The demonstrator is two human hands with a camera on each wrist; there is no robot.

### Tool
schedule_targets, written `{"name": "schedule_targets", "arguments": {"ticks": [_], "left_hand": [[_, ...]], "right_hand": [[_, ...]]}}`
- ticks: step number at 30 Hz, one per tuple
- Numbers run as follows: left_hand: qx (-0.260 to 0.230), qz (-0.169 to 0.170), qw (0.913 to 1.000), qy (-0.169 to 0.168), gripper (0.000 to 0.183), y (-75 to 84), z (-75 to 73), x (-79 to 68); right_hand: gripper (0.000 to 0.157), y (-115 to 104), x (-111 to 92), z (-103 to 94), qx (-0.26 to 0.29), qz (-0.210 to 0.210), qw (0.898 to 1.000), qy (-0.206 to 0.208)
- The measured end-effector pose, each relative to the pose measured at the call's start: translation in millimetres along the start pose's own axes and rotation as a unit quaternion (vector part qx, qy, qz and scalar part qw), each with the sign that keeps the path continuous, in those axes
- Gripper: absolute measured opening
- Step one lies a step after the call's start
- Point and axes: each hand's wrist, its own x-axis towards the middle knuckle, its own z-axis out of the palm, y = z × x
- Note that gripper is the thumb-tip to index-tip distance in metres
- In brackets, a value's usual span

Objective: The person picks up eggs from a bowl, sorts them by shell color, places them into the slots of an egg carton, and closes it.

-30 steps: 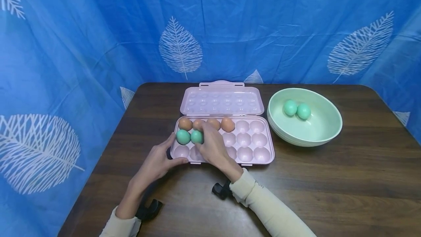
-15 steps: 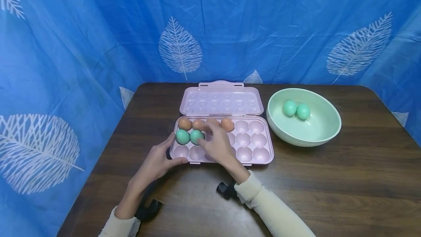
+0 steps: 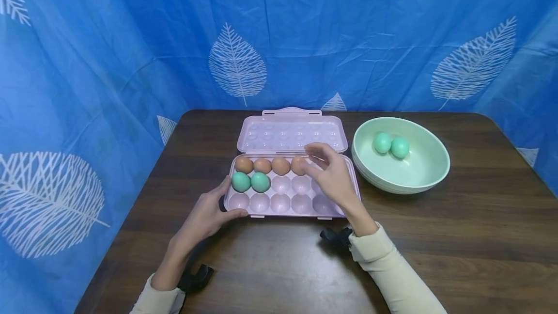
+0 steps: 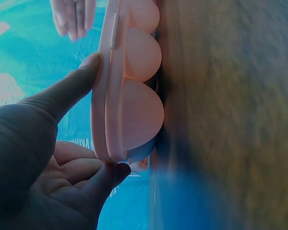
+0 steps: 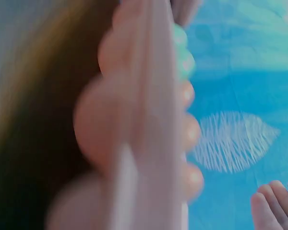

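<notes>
Person's left grip [image 3: 209,213], at about 8 o'clock: curled round the left end of a pink egg tray [image 3: 280,185], thumb along the near edge and fingers round the end. Person's right grip [image 3: 333,178], at 3 o'clock: thumb and fingers loosely parted above the tray's right part, holding nothing. Whether that thumb touches the nearest brown egg cannot be told; the hand covers part of it.

The tray sits in the middle of a dark wooden worktop [image 3: 471,217], its three rows of cups running from 9 to 3 o'clock. Four brown eggs [image 3: 281,165] fill the far row from its left end; two green eggs [image 3: 260,182] lie in the two left cups of the middle row. The lid [image 3: 289,134] lies folded back towards 12 o'clock, near the worktop's far edge.

Between 2 and 3 o'clock, just beside the tray, a pale green bowl [image 3: 414,173] holds two green balls [image 3: 399,147] touching each other. Wood stretches widest from 3 to 5 o'clock.

Blue cloth [image 3: 279,76] printed with white leaves hangs behind. The right grip hides several right-hand cups, the right wrist view is blurred, and both pale sleeves [image 3: 403,275] are cut off at 6 o'clock.
</notes>
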Motion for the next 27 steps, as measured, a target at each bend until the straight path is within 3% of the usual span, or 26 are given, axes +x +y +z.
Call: {"name": "schedule_targets", "arguments": {"ticks": [5,12,18,27], "left_hand": [[0.003,0.0,1.0,0.002,0.105,0.2,-0.1,-0.2],[0.002,-0.001,1.0,0.001,0.104,0.1,-0.2,-0.4],[-0.001,-0.005,1.0,-0.003,0.105,-1.1,0.9,-0.8],[-0.005,-0.007,1.0,-0.003,0.105,-0.9,0.3,-0.3]], "right_hand": [[0.039,-1.3,5.3,-32.9,-0.009,-0.01,0.999,0.035],[0.044,7.0,11.5,-70.6,-0.08,0.001,0.995,0.067],[0.053,14.7,13.9,-95.2,-0.11,0.027,0.99,0.08],[0.055,6.9,27.2,-131.1,-0.155,0.068,0.982,0.08]]}}
